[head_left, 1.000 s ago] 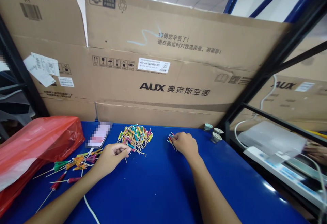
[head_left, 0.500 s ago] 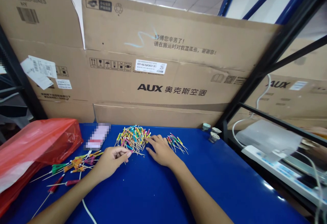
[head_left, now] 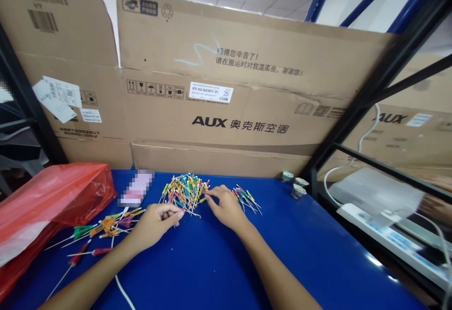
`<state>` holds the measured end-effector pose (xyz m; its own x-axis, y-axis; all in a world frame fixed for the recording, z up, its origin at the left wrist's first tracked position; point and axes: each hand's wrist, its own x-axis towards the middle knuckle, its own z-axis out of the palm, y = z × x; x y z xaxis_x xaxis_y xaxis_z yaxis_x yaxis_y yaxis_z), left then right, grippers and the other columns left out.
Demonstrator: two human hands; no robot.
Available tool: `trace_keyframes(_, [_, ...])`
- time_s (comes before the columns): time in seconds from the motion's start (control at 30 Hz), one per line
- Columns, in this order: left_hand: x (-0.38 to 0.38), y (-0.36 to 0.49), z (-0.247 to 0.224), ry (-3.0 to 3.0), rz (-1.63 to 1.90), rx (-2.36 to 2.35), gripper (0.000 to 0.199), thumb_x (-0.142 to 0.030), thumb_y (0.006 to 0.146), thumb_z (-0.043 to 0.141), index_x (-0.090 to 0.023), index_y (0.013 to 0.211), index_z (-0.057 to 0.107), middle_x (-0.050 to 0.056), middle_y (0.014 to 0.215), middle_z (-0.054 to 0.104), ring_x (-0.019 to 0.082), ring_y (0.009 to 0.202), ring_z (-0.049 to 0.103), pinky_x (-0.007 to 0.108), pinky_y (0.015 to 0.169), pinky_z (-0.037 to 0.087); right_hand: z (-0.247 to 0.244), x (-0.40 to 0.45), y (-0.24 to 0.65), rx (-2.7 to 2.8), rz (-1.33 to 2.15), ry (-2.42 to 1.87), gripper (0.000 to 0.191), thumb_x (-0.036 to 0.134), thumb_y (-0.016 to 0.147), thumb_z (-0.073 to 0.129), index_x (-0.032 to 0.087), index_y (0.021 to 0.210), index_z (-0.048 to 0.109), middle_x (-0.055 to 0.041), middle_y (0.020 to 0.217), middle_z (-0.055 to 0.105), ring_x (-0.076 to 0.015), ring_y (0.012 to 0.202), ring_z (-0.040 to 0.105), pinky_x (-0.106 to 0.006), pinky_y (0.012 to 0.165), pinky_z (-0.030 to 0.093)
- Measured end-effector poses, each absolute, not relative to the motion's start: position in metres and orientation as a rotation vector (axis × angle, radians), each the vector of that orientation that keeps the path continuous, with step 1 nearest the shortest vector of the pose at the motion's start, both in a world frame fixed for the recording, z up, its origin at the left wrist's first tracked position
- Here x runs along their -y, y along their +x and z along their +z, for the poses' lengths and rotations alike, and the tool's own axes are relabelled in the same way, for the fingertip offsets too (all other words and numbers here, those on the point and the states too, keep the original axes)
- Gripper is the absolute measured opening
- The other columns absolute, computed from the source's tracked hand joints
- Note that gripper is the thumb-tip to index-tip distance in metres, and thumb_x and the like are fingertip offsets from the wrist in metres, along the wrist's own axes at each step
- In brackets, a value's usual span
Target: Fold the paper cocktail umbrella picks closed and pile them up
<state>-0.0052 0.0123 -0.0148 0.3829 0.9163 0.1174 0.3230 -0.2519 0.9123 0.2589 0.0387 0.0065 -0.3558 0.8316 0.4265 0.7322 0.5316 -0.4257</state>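
The right hand (head_left: 226, 208) has moved away from the small bunch of coloured picks (head_left: 246, 199), which now lies uncovered just to its right, and has come across to the edge of the large heap of cocktail picks (head_left: 185, 194), just to its left. Its thumb and forefinger close in at the heap's rim, but whether they grip a pick is too small to tell. The left hand (head_left: 157, 225) rests just below and left of the heap, fingers and thumb pinched together; I cannot tell if anything lies between them. The two hands stay apart, with only a narrow gap between their fingertips. Further left of the left hand, longer tufted picks (head_left: 106, 225) lie on the blue bench (head_left: 282, 253), beside a red plastic bag (head_left: 45, 206).
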Motion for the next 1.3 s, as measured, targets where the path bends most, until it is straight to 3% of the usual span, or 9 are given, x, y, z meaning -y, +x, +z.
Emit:
trace_keyframes(0.13, [-0.013,-0.004,-0.016,1.751,0.886,-1.080,0.041,-0.051,0.087,0.060,-0.017,0.102,0.076,0.005,0.074,0.072,0.013,0.054,0.053,0.023,0.051,0.040,0.017,-0.030,0.251,2.063,0.306,-1.105,0.023,0.032,0.096,0.055,0.023,0.092,0.075,-0.0072,0.093,0.074,-0.0219,0.087,0.063,-0.039,0.087,0.045])
trace_keyframes(0.27, [-0.016,-0.004,-0.015,1.768,1.015,-1.063,0.043,-0.050,0.088,0.059,-0.017,0.112,0.074,0.006,0.083,0.069,0.013,0.056,0.054,0.024,0.052,0.043,0.023,-0.011,0.226,2.114,0.497,-0.834,0.020,0.030,0.095,0.058,0.028,0.107,0.074,-0.0055,0.102,0.075,-0.0212,0.094,0.065,-0.040,0.090,0.047])
trace_keyframes(0.43, [-0.016,-0.006,-0.014,1.723,1.068,-0.958,0.041,-0.049,0.089,0.058,-0.018,0.112,0.073,0.008,0.097,0.065,0.011,0.058,0.055,0.024,0.052,0.045,0.023,0.000,0.210,2.132,0.619,-0.728,0.026,0.028,0.095,0.058,0.032,0.118,0.070,-0.0051,0.109,0.074,-0.0220,0.100,0.065,-0.043,0.093,0.048])
trace_keyframes(0.67, [-0.011,-0.004,-0.018,1.739,1.052,-0.861,0.040,-0.042,0.085,0.067,-0.018,0.118,0.069,0.010,0.111,0.063,0.009,0.060,0.050,0.023,0.053,0.043,0.019,-0.001,0.213,2.060,0.783,-0.812,0.021,0.032,0.095,0.057,0.027,0.107,0.074,-0.0056,0.102,0.074,-0.0201,0.093,0.067,-0.035,0.087,0.052])
trace_keyframes(0.83, [-0.010,-0.003,-0.018,1.829,1.086,-0.931,0.036,-0.038,0.085,0.068,-0.020,0.116,0.070,0.010,0.110,0.067,0.008,0.056,0.046,0.023,0.051,0.041,0.023,0.001,0.211,2.034,0.811,-0.816,0.019,0.034,0.095,0.057,0.023,0.093,0.072,-0.0056,0.098,0.071,-0.0192,0.093,0.067,-0.033,0.088,0.051])
trace_keyframes(0.97, [-0.005,-0.002,-0.011,1.926,1.144,-0.968,0.027,-0.038,0.086,0.067,-0.021,0.104,0.075,0.010,0.111,0.070,0.008,0.053,0.046,0.023,0.052,0.041,0.022,-0.001,0.209,2.045,0.696,-0.809,0.013,0.033,0.093,0.062,0.024,0.090,0.069,-0.0060,0.099,0.069,-0.0204,0.098,0.063,-0.037,0.092,0.048])
trace_keyframes(1.1, [0.001,-0.002,-0.006,2.077,1.127,-1.038,0.028,-0.037,0.090,0.061,-0.023,0.108,0.076,0.008,0.093,0.074,0.012,0.056,0.051,0.025,0.056,0.043,0.022,-0.001,0.210,2.076,0.574,-0.857,0.012,0.034,0.089,0.067,0.023,0.086,0.068,-0.0057,0.090,0.067,-0.0204,0.089,0.061,-0.037,0.085,0.049])
trace_keyframes(1.3, [0.001,-0.005,-0.003,2.216,1.098,-1.031,0.028,-0.032,0.093,0.057,-0.028,0.115,0.074,0.006,0.100,0.074,0.014,0.062,0.059,0.026,0.061,0.047,0.025,0.003,0.212,2.079,0.610,-0.880,0.017,0.032,0.090,0.065,0.025,0.106,0.067,-0.0062,0.099,0.070,-0.0204,0.091,0.064,-0.034,0.083,0.050])
